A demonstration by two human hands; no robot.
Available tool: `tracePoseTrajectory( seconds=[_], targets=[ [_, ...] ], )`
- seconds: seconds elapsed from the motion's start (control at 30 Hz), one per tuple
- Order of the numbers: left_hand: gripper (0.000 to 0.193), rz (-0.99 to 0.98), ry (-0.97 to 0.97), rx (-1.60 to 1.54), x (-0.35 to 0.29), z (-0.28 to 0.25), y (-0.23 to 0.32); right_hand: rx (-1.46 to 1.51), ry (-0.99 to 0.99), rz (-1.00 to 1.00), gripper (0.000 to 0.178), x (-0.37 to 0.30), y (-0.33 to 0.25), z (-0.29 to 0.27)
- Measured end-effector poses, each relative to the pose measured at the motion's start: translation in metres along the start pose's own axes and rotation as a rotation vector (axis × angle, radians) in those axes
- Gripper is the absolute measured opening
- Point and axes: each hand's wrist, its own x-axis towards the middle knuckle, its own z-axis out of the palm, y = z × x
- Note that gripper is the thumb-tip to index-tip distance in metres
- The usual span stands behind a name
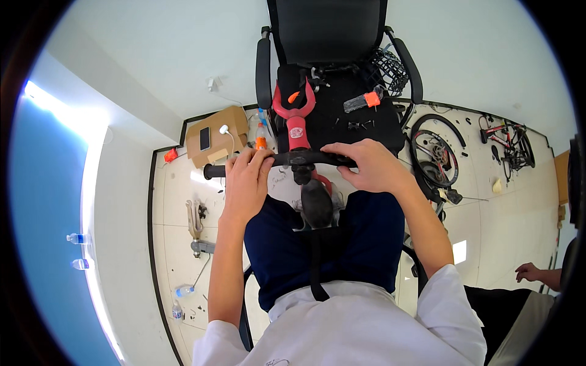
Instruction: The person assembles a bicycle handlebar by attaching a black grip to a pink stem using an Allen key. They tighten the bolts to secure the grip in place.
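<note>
Far left of frame: two bottles on ledge, contents unclear.
Upper left of centre: cardboard box on floor, phone leaning on its face.
Centre: left hand closed round handlebar near left grip; bar lies crosswise over lap, red fork pointing away toward chair, likely braced steady.
Right hand closed over bar's right half.
Upper right: wire basket beside chair, contents unclear.

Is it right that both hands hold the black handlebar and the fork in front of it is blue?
Not quite. In the head view both the left hand and the right hand do grip the black handlebar, but the fork in front of it is red, not blue.
</note>
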Motion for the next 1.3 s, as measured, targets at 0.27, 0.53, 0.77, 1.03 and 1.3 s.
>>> tracePoseTrajectory(
  seconds=[0.27, 0.53, 0.77, 1.03, 1.3],
  targets=[
    [0.02, 0.038, 0.019, -0.043, -0.003, 0.003, 0.015, -0.016, 0.193, -0.013, 0.042, -0.012, 0.01, 0.009],
    [0.022, 0.066, 0.009, -0.024, 0.003, -0.004, 0.019, 0.109, 0.165, 0.045, 0.04, -0.011, 0.013, 0.018],
    [0.024, 0.03, -0.072, -0.044, 0.006, -0.016, 0.021, 0.155, 0.228, -0.002, 0.044, -0.013, 0.013, 0.02],
    [0.031, 0.053, 0.082, 0.006, 0.003, -0.02, 0.034, 0.388, 0.493, 0.294, 0.034, -0.037, 0.055, -0.03],
    [0.013, -0.167, 0.112, -0.359, -0.104, 0.045, 0.032, 0.369, 0.419, 0.557, 0.032, -0.037, 0.219, 0.029]
  ],
)
